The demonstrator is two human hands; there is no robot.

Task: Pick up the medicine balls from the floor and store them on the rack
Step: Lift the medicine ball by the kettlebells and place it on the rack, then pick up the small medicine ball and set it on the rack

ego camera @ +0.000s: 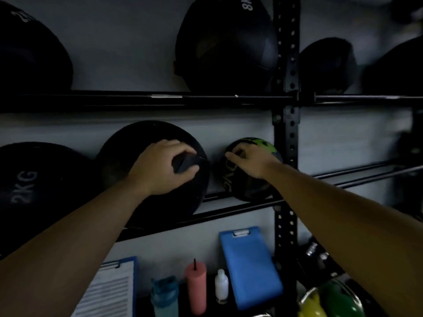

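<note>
Head view: we have both hands on balls resting on the rack's (287,124) middle rails. Our left hand (160,168) grips a handle on the big black ball (128,156), fingers curled round it. Our right hand (250,160) lies spread over the small green-and-black ball (261,145); we cannot tell if it clamps. More dark balls sit above.

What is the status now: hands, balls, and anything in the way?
Left hand on large black ball, right hand on small green-black ball. Both balls sit on middle rack rails. Nothing blocking.
</note>
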